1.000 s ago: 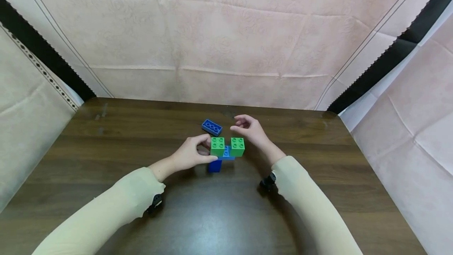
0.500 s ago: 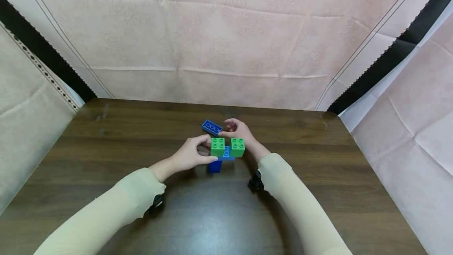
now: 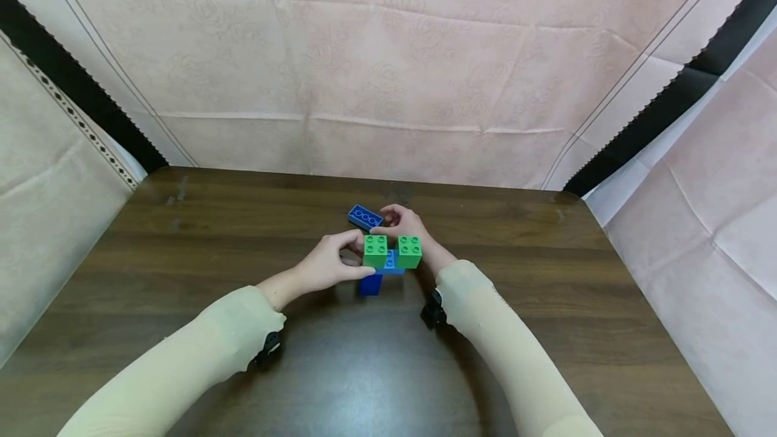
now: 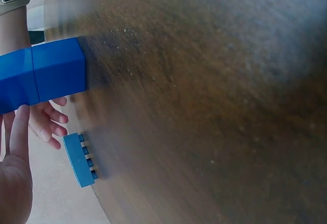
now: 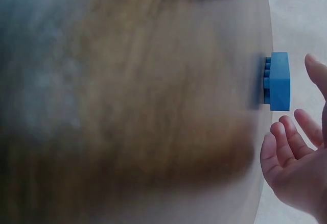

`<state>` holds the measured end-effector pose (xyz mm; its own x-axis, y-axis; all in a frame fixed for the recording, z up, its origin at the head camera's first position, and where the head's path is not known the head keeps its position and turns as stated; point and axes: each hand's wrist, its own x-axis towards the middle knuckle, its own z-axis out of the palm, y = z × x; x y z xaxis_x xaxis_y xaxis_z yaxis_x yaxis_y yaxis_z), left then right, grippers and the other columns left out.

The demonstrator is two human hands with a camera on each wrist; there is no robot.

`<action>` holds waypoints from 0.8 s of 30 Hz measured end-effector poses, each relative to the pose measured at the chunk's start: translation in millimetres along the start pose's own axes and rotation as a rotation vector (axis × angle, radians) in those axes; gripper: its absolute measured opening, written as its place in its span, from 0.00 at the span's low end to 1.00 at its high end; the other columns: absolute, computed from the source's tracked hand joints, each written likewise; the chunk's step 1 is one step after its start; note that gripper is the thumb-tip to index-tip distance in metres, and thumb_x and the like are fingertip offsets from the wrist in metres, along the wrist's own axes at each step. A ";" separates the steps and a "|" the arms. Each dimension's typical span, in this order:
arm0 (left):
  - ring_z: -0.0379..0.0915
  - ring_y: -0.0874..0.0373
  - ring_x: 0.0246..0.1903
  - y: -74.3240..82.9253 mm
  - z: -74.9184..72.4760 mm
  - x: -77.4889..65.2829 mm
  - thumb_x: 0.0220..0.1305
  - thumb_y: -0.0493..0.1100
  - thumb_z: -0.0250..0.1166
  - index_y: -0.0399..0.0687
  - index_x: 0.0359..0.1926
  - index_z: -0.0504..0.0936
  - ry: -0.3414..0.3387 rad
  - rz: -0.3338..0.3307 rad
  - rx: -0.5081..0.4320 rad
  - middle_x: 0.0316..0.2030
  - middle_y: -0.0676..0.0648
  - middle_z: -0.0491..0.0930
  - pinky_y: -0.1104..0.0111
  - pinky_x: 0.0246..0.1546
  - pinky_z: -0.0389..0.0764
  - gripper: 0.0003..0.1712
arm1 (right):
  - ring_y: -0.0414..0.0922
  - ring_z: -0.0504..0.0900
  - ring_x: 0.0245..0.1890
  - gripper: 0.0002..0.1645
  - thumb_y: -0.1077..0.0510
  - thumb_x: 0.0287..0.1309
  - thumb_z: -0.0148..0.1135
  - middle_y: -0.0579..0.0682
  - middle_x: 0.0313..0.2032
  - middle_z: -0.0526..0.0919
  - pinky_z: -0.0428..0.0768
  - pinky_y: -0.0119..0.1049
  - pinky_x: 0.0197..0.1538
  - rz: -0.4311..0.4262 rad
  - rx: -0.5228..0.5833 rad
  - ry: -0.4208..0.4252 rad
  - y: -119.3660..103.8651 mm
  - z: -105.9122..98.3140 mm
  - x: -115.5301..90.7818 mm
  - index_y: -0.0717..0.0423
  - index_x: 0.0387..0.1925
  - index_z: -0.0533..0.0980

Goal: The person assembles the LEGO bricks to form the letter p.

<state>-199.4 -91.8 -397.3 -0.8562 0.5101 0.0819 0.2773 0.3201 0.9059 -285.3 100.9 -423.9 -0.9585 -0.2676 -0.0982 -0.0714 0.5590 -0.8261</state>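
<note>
My left hand grips a small structure of toy building bricks at its left side. Its top has two green bricks standing apart on a lighter blue brick, with dark blue bricks stacked below. Just behind the structure, a loose blue brick lies with its hollow underside up and studs toward the table. My right hand is beside that brick, thumb and fingers spread around its near right end. In the right wrist view, a gap shows between the fingertips and the loose brick.
All of it sits on a dark brown wooden table. Pale patterned cloth hangs behind the far edge and along both sides. A black device is strapped at each wrist.
My right hand has moved left and slightly toward the loose blue brick, reaching its right end. My left hand and the brick structure have stayed in place.
</note>
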 end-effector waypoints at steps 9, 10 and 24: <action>0.74 0.52 0.45 -0.1 0.4 -0.3 0.56 0.41 0.68 0.43 0.40 0.71 0.002 0.006 -0.020 0.43 0.42 0.76 0.65 0.44 0.82 0.16 | 0.47 0.73 0.40 0.28 0.53 0.52 0.68 0.54 0.43 0.77 0.74 0.34 0.43 0.021 -0.006 0.002 1.9 5.7 3.9 0.56 0.54 0.72; 0.75 0.52 0.45 -0.3 0.4 -0.3 0.56 0.41 0.68 0.43 0.40 0.71 0.003 0.005 -0.021 0.43 0.42 0.76 0.65 0.44 0.82 0.16 | 0.47 0.73 0.40 0.28 0.53 0.52 0.68 0.54 0.43 0.76 0.74 0.34 0.43 0.023 -0.013 0.002 1.6 6.1 4.2 0.56 0.54 0.72; 0.74 0.54 0.44 -0.2 0.2 0.0 0.54 0.41 0.69 0.43 0.38 0.71 0.003 0.016 -0.028 0.41 0.43 0.77 0.69 0.42 0.82 0.16 | 0.47 0.75 0.39 0.25 0.55 0.53 0.67 0.55 0.42 0.78 0.75 0.35 0.42 0.077 -0.052 0.005 2.9 10.5 11.9 0.57 0.52 0.74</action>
<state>-199.3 -91.7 -397.5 -0.8534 0.5120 0.0974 0.2784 0.2897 0.9157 -294.0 91.0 -433.3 -0.9630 -0.2188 -0.1575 -0.0119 0.6181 -0.7860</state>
